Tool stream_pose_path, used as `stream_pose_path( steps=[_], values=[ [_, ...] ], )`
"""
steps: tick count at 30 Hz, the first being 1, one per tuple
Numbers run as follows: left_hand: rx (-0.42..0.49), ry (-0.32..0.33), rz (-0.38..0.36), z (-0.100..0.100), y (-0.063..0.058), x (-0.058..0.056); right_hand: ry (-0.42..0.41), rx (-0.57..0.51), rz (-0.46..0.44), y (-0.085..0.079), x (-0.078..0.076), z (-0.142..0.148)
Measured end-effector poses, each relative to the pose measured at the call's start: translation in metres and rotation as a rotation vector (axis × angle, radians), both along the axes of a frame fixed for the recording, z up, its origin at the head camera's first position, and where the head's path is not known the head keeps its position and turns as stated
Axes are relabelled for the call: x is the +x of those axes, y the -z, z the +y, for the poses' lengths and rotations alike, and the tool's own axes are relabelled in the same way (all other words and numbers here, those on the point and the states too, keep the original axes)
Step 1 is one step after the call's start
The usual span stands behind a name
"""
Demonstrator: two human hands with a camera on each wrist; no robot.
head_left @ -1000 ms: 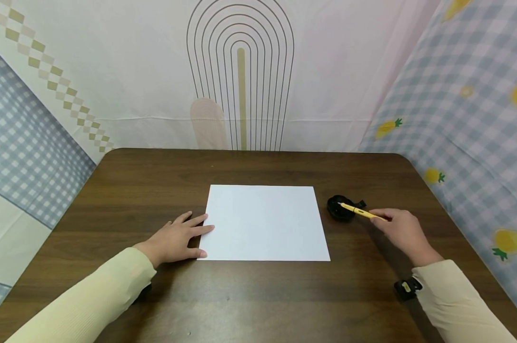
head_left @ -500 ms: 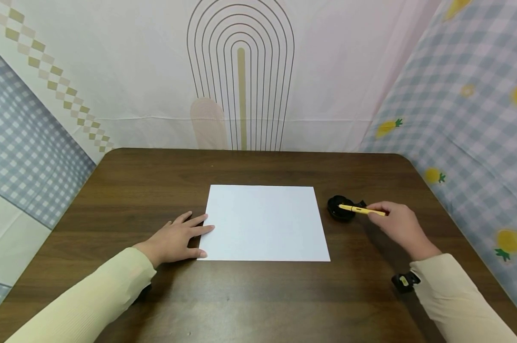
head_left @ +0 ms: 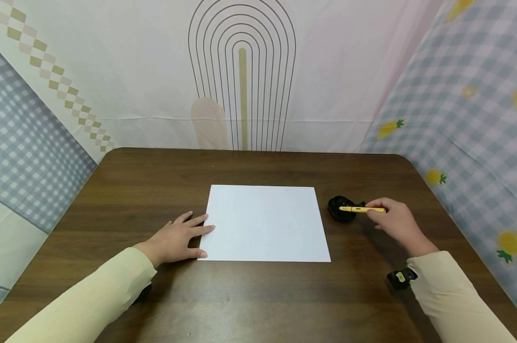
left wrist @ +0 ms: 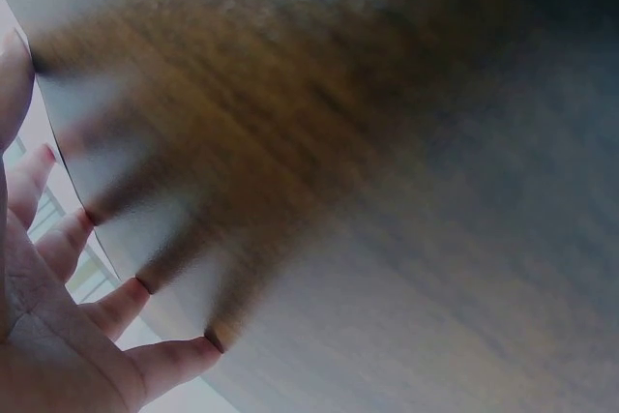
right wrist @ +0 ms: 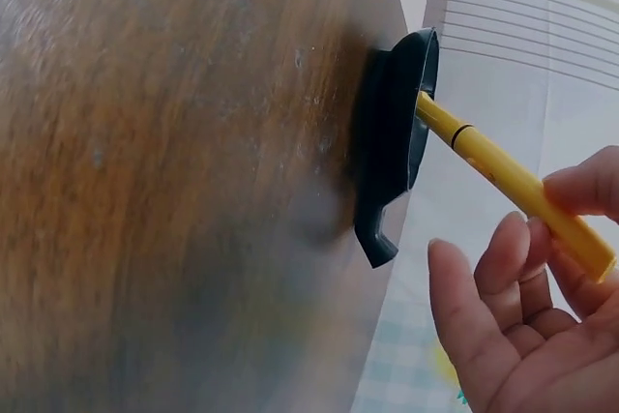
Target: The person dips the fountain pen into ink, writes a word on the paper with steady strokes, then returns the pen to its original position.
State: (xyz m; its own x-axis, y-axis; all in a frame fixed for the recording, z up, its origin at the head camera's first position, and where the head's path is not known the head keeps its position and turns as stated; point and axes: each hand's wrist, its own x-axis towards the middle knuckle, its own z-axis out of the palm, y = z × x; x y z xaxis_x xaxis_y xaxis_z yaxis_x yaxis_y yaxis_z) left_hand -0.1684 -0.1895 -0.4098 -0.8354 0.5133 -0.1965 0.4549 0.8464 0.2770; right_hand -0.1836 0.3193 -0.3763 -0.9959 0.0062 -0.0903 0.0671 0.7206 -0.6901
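Observation:
My right hand [head_left: 394, 218] pinches a yellow pen [head_left: 361, 209] near one end between thumb and fingers. The pen's other end reaches into a small black dish [head_left: 342, 216] that stands right of the paper. From the right wrist view, the pen [right wrist: 493, 167] slants over the rim of the black dish [right wrist: 395, 142], and its tip is hidden inside. A white sheet of paper [head_left: 264, 224] lies flat at mid-table. My left hand [head_left: 174, 239] has its fingers spread, with thumb and fingertips resting on the sheet's left edge.
Brown wooden table [head_left: 258, 300] with rounded far corners. Behind it hangs a pale cloth [head_left: 335, 71] with arch lines, and a blue checked cloth [head_left: 468, 143] borders the right side. A dark device [head_left: 402, 277] is worn at the right wrist.
My right hand has shifted slightly left and away from me. The pen has swung from slanted to nearly level in the head view, its far end staying at the dish. Left hand and paper look still.

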Motion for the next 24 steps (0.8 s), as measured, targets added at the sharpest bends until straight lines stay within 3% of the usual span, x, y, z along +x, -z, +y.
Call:
stream_pose_path(
  steps=[13, 24],
  values=[
    [0.002, 0.004, 0.001, 0.0003, -0.0004, 0.0004, 0.073, -0.101, -0.065, 0.0033, -0.0046, -0.0051],
    [-0.001, 0.007, 0.005, 0.0001, -0.001, -0.0004, 0.082, -0.113, -0.025, 0.0079, -0.0065, -0.007]
  ],
)
